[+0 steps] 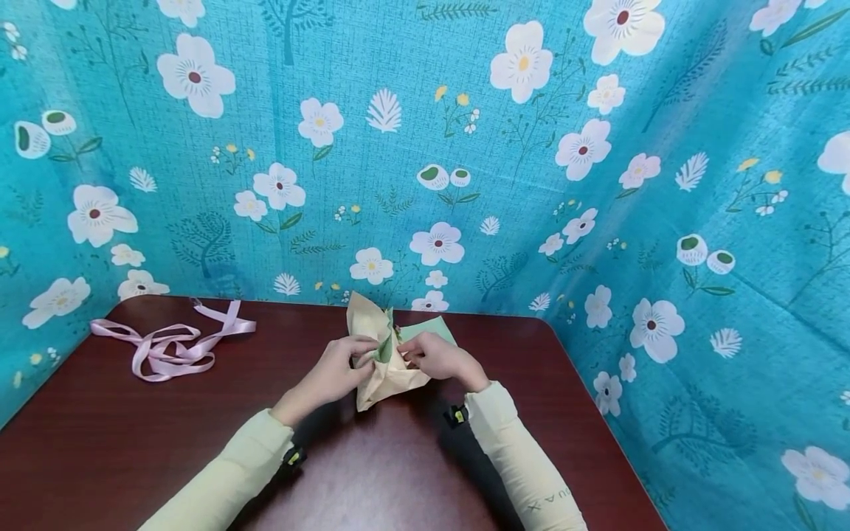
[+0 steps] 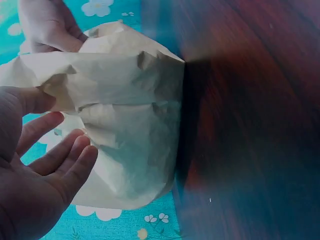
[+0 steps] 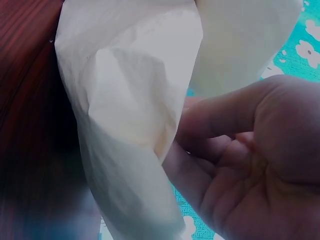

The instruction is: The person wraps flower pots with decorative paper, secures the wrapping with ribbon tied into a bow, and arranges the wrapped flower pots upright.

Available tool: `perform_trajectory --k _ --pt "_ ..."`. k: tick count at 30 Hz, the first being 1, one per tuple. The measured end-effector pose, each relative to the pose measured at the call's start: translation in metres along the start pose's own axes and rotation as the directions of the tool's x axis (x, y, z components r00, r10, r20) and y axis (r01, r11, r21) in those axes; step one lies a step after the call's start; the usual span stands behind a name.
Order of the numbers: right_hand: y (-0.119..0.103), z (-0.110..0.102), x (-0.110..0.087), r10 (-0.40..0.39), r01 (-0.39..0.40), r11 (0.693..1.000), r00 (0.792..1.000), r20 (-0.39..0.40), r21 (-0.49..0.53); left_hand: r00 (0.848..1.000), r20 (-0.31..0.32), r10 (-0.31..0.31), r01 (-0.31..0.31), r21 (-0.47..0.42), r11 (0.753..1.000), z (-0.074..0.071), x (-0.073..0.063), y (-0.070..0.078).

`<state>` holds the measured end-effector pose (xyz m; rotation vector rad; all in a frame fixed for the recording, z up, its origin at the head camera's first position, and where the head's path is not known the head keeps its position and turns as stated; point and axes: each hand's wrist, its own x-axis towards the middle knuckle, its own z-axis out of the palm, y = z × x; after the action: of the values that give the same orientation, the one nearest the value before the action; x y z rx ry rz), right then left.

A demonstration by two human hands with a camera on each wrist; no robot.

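A cream-brown sheet of wrapping paper [image 1: 392, 383] stands creased and folded on the table, with green leaves [image 1: 385, 349] showing at its opening. From the left side, my left hand [image 1: 337, 371] holds the paper; in the left wrist view its thumb and fingers [image 2: 75, 167] grip the folded edge, the other fingers spread beside it. Opposite it, my right hand [image 1: 438, 357] has curled fingers pinching the paper's right edge. The right wrist view shows those fingertips partly hidden behind the paper. A pale green sheet [image 1: 434, 328] sticks out behind the right hand.
A loosely tangled pink ribbon [image 1: 162, 354] lies on the left of the dark red-brown table [image 1: 319, 472]. Blue flowered cloth [image 1: 398, 147] hangs along the table's back and right side.
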<state>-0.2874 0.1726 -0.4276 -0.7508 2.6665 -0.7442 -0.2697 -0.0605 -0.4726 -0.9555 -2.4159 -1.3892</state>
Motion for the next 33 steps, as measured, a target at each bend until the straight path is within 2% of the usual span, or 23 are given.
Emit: perform_trajectory --k 8,11,14,18,21,24,27,30,33 --pt "0.006 -0.004 -0.002 -0.14 0.139 0.99 0.989 0.048 0.029 0.998 -0.01 0.066 -0.063 0.178 0.982 0.012 0.0 0.001" --pt "0.009 -0.005 -0.003 -0.135 0.132 0.99 0.989 0.059 0.053 0.996 -0.014 0.084 -0.079 0.222 0.972 0.015 0.0 0.0" --pt "0.012 -0.005 -0.004 -0.121 0.117 0.991 0.99 0.073 0.061 0.996 -0.004 0.088 -0.085 0.224 0.971 0.017 0.0 -0.002" --pt "0.016 -0.005 -0.005 -0.13 0.126 0.99 0.988 0.079 0.06 0.996 0.065 0.069 -0.082 0.246 0.966 0.016 -0.001 0.0" --pt "0.018 -0.004 -0.006 -0.125 0.121 0.991 0.989 0.079 0.052 0.988 0.135 0.071 -0.111 0.32 0.941 0.014 -0.001 0.002" --pt "0.021 -0.004 -0.007 -0.1 0.099 0.995 0.992 0.076 0.016 0.979 0.188 0.084 -0.152 0.386 0.91 0.013 0.0 0.004" --pt "0.022 -0.004 -0.008 -0.051 0.052 0.998 0.997 0.065 -0.018 0.972 0.217 0.085 -0.17 0.414 0.894 0.012 0.001 0.005" --pt "0.025 -0.004 -0.01 0.054 -0.052 0.997 0.998 0.028 -0.049 0.968 0.239 0.075 -0.172 0.417 0.893 0.011 0.0 0.005" --pt "0.028 -0.003 -0.012 0.194 -0.195 0.978 0.981 -0.018 -0.072 0.964 0.257 0.067 -0.17 0.407 0.898 0.01 0.0 0.005"
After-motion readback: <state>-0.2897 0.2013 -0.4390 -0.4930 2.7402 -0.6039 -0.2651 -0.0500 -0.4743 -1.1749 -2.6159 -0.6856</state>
